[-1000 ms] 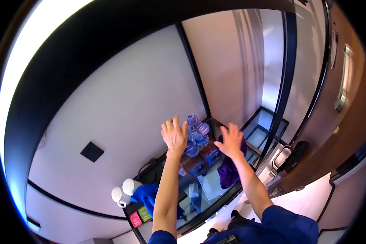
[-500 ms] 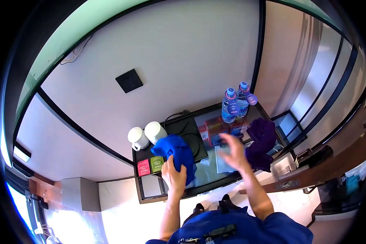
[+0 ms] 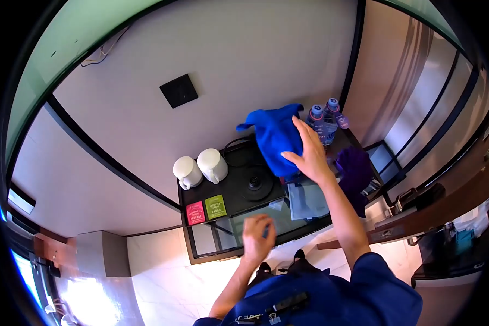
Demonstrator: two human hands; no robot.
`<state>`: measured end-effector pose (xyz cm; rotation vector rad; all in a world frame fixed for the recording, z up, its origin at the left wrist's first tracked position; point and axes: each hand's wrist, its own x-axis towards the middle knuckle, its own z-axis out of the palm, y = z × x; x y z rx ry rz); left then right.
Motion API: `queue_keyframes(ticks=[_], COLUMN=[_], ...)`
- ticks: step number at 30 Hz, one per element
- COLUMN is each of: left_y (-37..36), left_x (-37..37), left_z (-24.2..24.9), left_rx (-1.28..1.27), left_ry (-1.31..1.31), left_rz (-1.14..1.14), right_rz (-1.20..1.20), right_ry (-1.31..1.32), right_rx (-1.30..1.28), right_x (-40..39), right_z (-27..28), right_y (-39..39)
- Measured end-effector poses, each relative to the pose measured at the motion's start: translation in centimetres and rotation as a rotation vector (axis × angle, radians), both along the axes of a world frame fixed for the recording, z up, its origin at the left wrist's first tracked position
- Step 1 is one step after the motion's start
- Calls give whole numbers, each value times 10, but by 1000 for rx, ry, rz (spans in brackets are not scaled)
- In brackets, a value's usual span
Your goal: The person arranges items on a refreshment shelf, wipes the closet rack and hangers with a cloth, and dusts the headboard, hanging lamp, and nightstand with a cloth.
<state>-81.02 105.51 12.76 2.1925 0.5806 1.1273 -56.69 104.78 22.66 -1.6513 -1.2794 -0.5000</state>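
Observation:
A crumpled blue cloth [image 3: 277,138] is held up over the back of the tabletop. My right hand [image 3: 312,155] has its fingers and thumb against the cloth's right side and grips it. My left hand [image 3: 258,236] is slightly blurred above the table's front edge, fingers loosely curled with a gap to the thumb and nothing plainly in them. Between the hands, a black round base with a raised centre [image 3: 255,185] sits on a black tray [image 3: 236,204]. What lies behind the cloth is mostly hidden.
Two white mugs [image 3: 212,165] stand at the tray's left, with red [image 3: 195,213] and green tea packets [image 3: 215,206] in front. Two water bottles [image 3: 330,122] stand at the back right. A purple cloth [image 3: 356,174] and a pale flat sheet [image 3: 307,201] lie to the right.
The blue cloth has gone from the tray, under my left hand, up and right to my right hand. The round base now shows. My left hand has let go and moved slightly right.

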Motion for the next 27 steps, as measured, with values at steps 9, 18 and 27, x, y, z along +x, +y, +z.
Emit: queue_keyframes(ticks=[9, 18, 27], left_y=[102, 113, 91], left_x=[65, 77, 51], left_z=[-36, -27, 23], left_rx=[5, 13, -1068], left_ry=[401, 462, -158], left_rz=[243, 268, -459], right_rz=[294, -581, -729], right_ry=[341, 30, 255], right_rx=[-150, -233, -589], right_x=[-30, 29, 75], right_z=[-79, -66, -134], right_y=[-36, -66, -145])
